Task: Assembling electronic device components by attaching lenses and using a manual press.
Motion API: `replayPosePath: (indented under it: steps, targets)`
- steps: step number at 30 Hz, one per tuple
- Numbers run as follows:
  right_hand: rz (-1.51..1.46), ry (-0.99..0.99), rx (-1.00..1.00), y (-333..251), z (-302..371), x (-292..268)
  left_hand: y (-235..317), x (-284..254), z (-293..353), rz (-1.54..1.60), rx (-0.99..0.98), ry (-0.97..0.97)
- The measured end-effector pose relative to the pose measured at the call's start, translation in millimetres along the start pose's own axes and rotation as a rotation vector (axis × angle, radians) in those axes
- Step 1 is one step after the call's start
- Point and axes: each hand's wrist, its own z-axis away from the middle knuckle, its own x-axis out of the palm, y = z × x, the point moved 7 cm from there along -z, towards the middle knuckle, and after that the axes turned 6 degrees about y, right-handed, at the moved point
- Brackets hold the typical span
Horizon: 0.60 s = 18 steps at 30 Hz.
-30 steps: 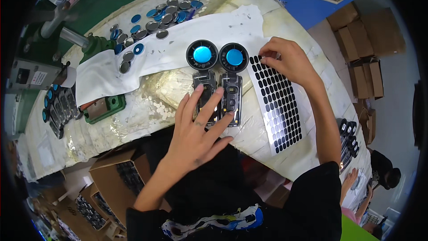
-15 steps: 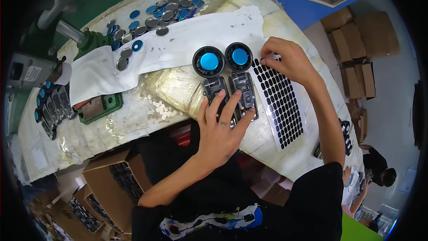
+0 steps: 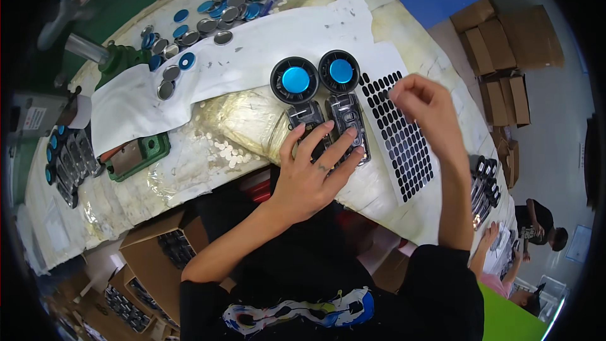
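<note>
Two black handheld devices lie side by side, each with a round head holding a blue disc and a dark body reaching toward me; I see the left device [image 3: 295, 79] and the right device [image 3: 341, 71]. My left hand [image 3: 309, 180] rests over their bodies, fingers spread and touching both. Beside them lies a white sheet of black oval stickers [image 3: 404, 145]. Over its upper right part hovers my right hand [image 3: 423, 104], thumb and fingers closed in a pinch. Whatever sits between those fingertips is hidden or too small to make out.
Silver and blue round caps [image 3: 221, 16] are scattered at the back by a white cloth [image 3: 252, 57]. A green metal fixture [image 3: 148, 148] and several similar devices [image 3: 69, 164] stand left. More black parts [image 3: 485, 189] lie right. Cardboard boxes [image 3: 148, 256] sit below; a co-worker [image 3: 540, 221] is beyond.
My right hand has moved from the sheet's top edge to the right and toward me, fingers curled tighter. My left hand stays on the devices. The view has shifted slightly.
</note>
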Motion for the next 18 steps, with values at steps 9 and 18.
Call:
replayPosePath:
  steps: [9, 18]
  targets:
    - [-0.032, 0.079, 0.081, 18, 32, 37, -1, 3, -1, -0.005, 0.003, 0.060]
    - [0.070, 0.043, -0.006, 8, 24, 41, -1, 0, -1, 0.010, -0.011, 0.091]
